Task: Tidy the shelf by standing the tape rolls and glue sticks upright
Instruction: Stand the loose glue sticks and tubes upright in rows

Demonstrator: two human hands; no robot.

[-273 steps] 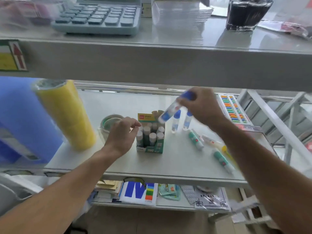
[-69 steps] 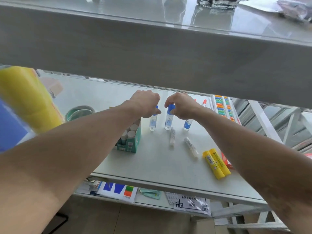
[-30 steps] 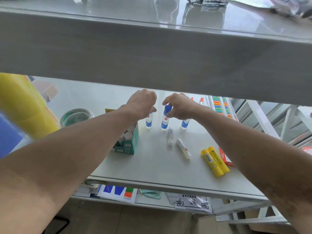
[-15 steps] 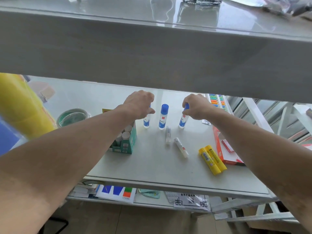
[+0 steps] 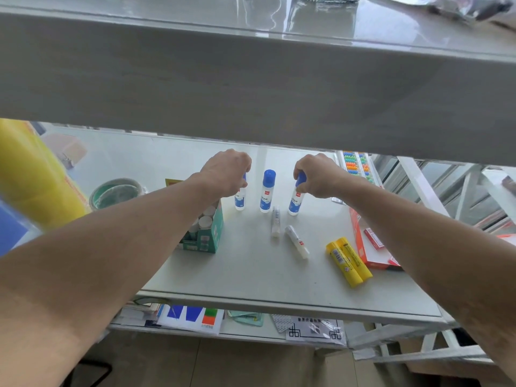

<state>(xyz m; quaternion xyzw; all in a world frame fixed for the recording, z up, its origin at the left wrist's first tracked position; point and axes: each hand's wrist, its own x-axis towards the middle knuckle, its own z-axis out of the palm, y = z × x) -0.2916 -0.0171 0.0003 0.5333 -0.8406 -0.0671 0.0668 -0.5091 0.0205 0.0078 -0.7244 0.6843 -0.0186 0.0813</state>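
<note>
Three blue-capped glue bottles stand upright in a row on the white shelf (image 5: 251, 277). My left hand (image 5: 226, 173) grips the top of the left bottle (image 5: 239, 201). The middle bottle (image 5: 267, 191) stands free. My right hand (image 5: 317, 175) holds the cap of the right bottle (image 5: 295, 201). Two clear glue sticks (image 5: 276, 221) (image 5: 296, 241) lie flat in front of the row. A pair of yellow glue sticks (image 5: 349, 262) lies at the right. A green box of glue sticks (image 5: 208, 233) stands under my left forearm. A tape roll (image 5: 116, 189) lies flat at the left.
A tall yellow stack of tape rolls (image 5: 30, 174) stands at the far left. A red packet (image 5: 368, 247) and a bead abacus (image 5: 357, 166) are at the right. The upper shelf's thick front edge (image 5: 251, 88) overhangs the work area. Papers fill the lower shelf (image 5: 195, 317).
My right hand let go of the middle bottle and took the right one, which now stands a little further right. My left hand stays on the left bottle.
</note>
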